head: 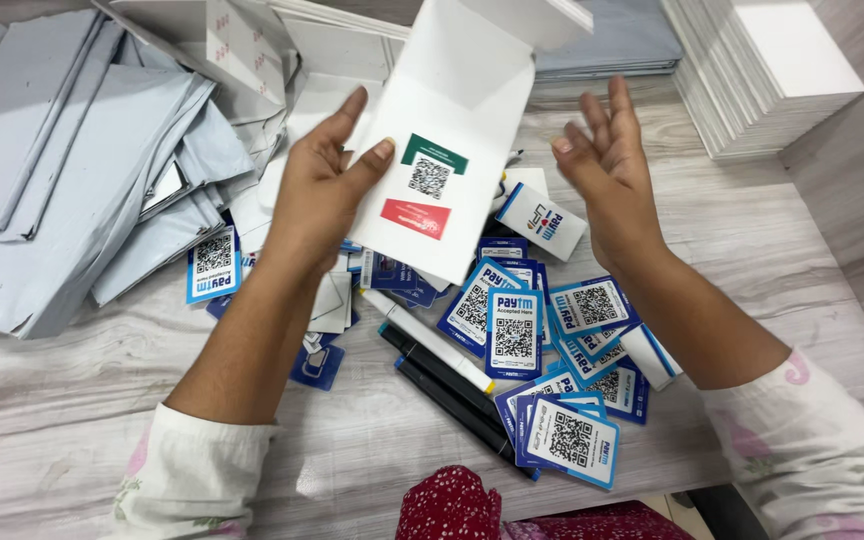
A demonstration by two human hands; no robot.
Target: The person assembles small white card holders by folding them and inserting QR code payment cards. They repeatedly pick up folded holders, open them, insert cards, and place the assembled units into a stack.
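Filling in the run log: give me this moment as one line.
left hand: holds white folded card | right hand: open, empty, raised | table: blue code cards, markers, grey mailers

This looks like a packing or dispatch workstation. A pale wood-grain table (82,400) carries heaps of grey mailing pouches (62,170), a stack of white cards (762,70), scattered blue-and-white code stickers (552,350) and marker pens (442,370).

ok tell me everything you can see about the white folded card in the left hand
The white folded card looks like thin, matte cardboard, opened so a top flap bends away at the fold. Its facing panel carries a green label, a square code patch and a red label. It is held upright, slightly tilted, above the table. The left hand pinches its left edge, thumb on the front. The right hand is open beside it, not touching.
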